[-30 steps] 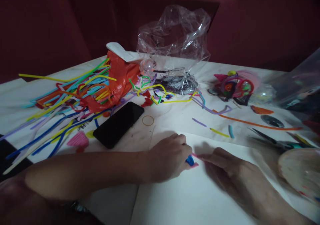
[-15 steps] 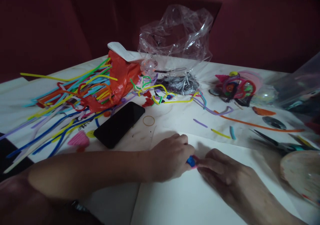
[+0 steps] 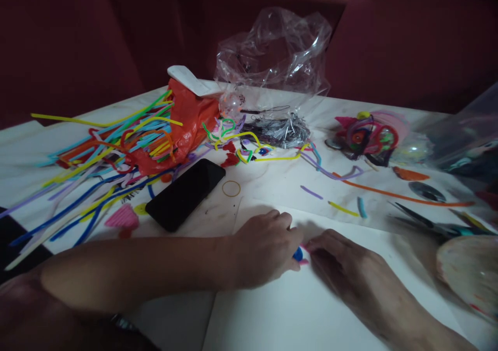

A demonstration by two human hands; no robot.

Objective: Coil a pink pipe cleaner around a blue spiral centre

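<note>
A small craft piece (image 3: 298, 255), blue in the middle with a pink edge, shows between my hands just above or on a white paper sheet (image 3: 268, 314). My left hand (image 3: 264, 250) is closed round it from the left and hides most of it. My right hand (image 3: 350, 265) has its fingers pressed together at the pink edge on the right side. The pink edge looks like a strip of pipe cleaner. Its lower end pokes out free beneath the blue part.
A black phone (image 3: 187, 195) and a rubber band (image 3: 231, 188) lie left of the paper. Behind are many pipe cleaners, a red bag (image 3: 194, 117) and a clear plastic bag (image 3: 272, 55). Scissors (image 3: 424, 218) and a round pale container (image 3: 470, 273) stand on the right.
My right fingers have moved slightly up along the pink edge, and the pink lower end now shows free. The left hand has shifted very little.
</note>
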